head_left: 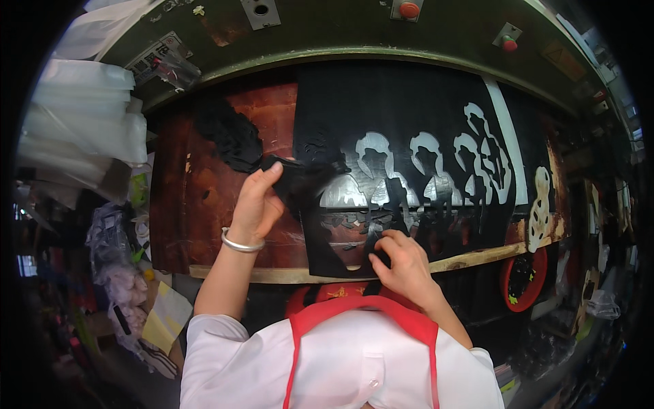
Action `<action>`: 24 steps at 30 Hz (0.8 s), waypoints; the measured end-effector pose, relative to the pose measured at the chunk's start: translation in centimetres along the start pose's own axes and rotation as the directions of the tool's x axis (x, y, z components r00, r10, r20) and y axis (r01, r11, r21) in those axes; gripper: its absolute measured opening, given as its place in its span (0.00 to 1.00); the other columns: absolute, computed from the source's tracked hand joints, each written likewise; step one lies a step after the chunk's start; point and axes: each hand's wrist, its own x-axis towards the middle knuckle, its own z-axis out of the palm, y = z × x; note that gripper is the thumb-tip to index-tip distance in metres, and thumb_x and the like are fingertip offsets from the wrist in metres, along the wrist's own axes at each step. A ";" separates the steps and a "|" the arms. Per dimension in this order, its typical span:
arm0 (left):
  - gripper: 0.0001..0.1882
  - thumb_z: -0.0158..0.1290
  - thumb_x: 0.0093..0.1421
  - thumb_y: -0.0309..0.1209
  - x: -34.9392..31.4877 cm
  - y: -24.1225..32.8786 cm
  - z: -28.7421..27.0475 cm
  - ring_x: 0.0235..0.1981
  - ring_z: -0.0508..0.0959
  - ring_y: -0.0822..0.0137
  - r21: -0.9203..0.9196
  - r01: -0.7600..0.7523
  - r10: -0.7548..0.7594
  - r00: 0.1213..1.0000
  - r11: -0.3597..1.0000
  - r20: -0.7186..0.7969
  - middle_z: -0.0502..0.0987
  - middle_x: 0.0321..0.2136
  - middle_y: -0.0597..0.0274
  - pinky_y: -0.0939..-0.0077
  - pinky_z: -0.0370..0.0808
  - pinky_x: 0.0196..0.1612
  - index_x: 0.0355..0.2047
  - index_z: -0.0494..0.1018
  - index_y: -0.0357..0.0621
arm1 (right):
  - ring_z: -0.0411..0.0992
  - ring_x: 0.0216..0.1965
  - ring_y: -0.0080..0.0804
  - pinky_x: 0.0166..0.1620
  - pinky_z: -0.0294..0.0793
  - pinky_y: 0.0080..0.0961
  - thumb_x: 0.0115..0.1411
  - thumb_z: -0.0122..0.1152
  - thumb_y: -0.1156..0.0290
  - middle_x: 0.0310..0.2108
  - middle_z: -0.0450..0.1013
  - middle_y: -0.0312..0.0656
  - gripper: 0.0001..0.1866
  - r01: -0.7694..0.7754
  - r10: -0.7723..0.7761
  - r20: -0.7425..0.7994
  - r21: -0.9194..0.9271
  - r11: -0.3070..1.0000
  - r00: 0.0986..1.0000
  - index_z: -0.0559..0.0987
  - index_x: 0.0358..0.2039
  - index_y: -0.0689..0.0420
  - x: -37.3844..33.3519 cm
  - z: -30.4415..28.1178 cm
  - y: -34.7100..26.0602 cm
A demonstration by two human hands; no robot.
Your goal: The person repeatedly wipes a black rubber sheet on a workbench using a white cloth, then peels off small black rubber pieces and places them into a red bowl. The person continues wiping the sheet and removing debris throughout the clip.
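My left hand (257, 204), with a bangle on the wrist, pinches some thin black cut pieces (300, 180) between thumb and fingers; their far end is blurred. A black sheet (381, 88) with several shaped cut-outs lies across the work surface, pale board showing through the holes. Over its near edge my right hand (403, 264) is curled, thumb and forefinger close together around something black that I cannot make out. Small dark offcuts (351, 219) lie just beyond these fingers. A heap of black pieces (230, 136) rests past my left hand.
A reddish-brown board (187, 211) lies under the sheet, with a wooden strip (286, 275) along its near edge. Beyond stands a green machine beam (327, 41) with red buttons (409, 9). At right are a cream perforated piece (539, 211) and a red bin (541, 279); plastic bags (82, 129) crowd the left.
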 end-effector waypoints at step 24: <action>0.15 0.47 0.69 0.40 -0.1 8.3 5.4 0.20 0.75 0.77 0.393 -0.715 0.799 0.595 0.578 -0.094 0.78 0.26 0.64 0.85 0.71 0.22 0.37 0.73 0.41 | 0.69 0.19 0.56 0.22 0.65 0.45 0.63 0.52 0.73 0.15 0.66 0.54 0.13 -0.173 0.211 -0.307 0.145 0.974 0.928 0.68 0.20 0.60 0.2 9.2 5.7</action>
